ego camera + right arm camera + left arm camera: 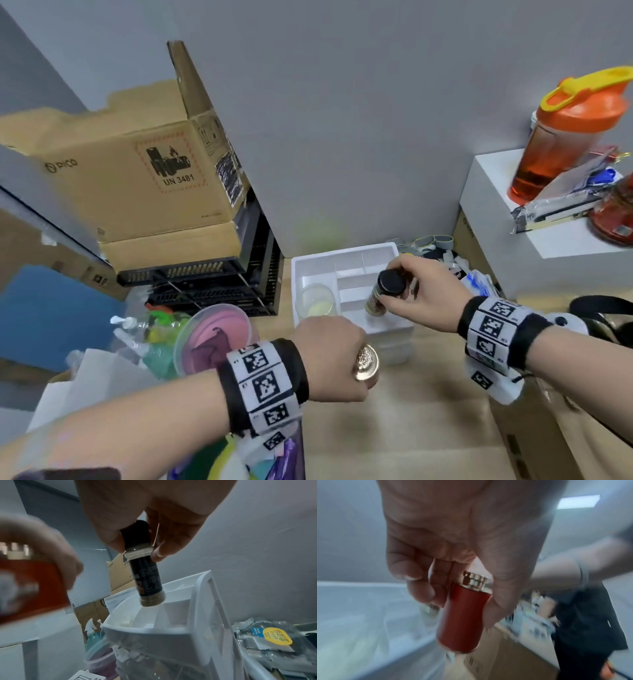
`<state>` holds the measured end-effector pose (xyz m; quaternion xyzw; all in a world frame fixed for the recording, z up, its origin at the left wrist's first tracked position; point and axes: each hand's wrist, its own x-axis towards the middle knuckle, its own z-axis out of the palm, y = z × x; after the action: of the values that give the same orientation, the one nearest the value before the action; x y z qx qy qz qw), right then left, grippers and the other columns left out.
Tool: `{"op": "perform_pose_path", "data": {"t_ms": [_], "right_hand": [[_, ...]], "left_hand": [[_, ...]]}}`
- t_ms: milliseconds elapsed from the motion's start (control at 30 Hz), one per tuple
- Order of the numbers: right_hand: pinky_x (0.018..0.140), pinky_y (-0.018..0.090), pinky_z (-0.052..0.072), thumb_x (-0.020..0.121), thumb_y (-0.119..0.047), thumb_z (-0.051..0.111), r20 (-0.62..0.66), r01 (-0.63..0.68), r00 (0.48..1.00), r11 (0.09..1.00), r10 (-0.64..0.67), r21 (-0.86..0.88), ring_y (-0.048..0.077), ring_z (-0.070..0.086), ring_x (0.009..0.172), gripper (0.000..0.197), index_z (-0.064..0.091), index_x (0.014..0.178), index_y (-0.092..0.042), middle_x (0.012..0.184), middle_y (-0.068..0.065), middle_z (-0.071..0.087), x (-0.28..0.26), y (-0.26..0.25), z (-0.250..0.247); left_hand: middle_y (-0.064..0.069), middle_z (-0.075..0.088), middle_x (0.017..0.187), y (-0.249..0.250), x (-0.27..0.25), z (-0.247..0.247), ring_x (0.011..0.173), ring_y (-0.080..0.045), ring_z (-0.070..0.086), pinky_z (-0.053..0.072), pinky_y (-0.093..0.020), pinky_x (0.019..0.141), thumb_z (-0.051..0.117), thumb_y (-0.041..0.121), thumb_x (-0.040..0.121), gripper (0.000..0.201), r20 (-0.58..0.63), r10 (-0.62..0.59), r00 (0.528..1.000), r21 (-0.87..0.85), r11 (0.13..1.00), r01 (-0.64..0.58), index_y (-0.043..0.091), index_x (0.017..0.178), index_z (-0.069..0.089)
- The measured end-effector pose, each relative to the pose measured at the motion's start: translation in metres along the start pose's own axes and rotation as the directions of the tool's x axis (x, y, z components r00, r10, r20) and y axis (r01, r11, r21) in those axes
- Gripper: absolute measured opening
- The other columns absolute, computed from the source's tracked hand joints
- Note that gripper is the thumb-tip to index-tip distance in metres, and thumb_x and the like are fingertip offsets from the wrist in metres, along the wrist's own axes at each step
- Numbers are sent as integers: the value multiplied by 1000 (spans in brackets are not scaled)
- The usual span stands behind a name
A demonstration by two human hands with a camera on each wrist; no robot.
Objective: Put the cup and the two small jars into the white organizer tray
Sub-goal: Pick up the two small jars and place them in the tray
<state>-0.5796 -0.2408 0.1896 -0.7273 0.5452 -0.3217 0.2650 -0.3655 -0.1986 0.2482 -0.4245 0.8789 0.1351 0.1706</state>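
Note:
The white organizer tray point(346, 255) stands against the grey wall, and a clear cup point(317, 300) sits in its left compartment. My right hand point(416, 291) grips a black-capped spice jar point(383, 291) by its cap, tilted, with its base just above a front compartment of the tray point(197, 627). In the right wrist view the spice jar point(145, 574) hangs from my fingertips point(159, 553). My left hand point(330, 359) holds a red jar with a gold cap point(365, 366) in front of the tray. Fingers and thumb pinch the red jar point(464, 618) near its cap.
A PICO cardboard box point(144, 178) on black crates point(219, 284) stands to the left. A round tub with a pink lid point(215, 335) and pump bottles point(128, 329) crowd the front left. A white box point(513, 219) with an orange shaker bottle point(561, 133) is on the right.

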Motion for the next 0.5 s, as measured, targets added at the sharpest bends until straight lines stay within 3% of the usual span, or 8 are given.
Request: {"op": "perform_pose_path", "data": {"t_ms": [133,267,400,500], "right_hand": [[66,27,49,70,-43,73,106,22,994,1000,-21,-7,8,60,76,27,60,89,-29,79,-11,65,11,2,14],[73,32,52,72,-51,69,169,72,984,991,-52,-115,11,61,80,30,60,93,-32,85,-12,66,13,1,28],[78,36,52,77,-54,64,220,92,975,972,-44,-214,14,62,90,32,57,102,-34,96,-13,66,10,4,36],[76,34,53,80,-56,65,212,60,977,978,-17,-199,10,62,85,35,57,107,-34,91,-13,66,6,6,37]], "left_hand": [[3,68,79,-33,7,-72,78,-23,66,56,-31,66,72,55,70,38,-107,-133,985,-39,991,130,20,81,65],[3,66,74,-67,59,-99,77,-25,68,60,-34,68,78,50,64,36,-169,-262,950,-147,960,238,20,81,69],[-4,75,92,-74,102,-84,87,-28,73,64,-40,76,82,43,65,45,-90,-261,961,-98,963,252,16,100,75],[-6,78,101,-75,122,-66,91,-28,75,62,-34,73,86,35,69,44,32,-244,969,-4,970,244,15,107,75]]}}
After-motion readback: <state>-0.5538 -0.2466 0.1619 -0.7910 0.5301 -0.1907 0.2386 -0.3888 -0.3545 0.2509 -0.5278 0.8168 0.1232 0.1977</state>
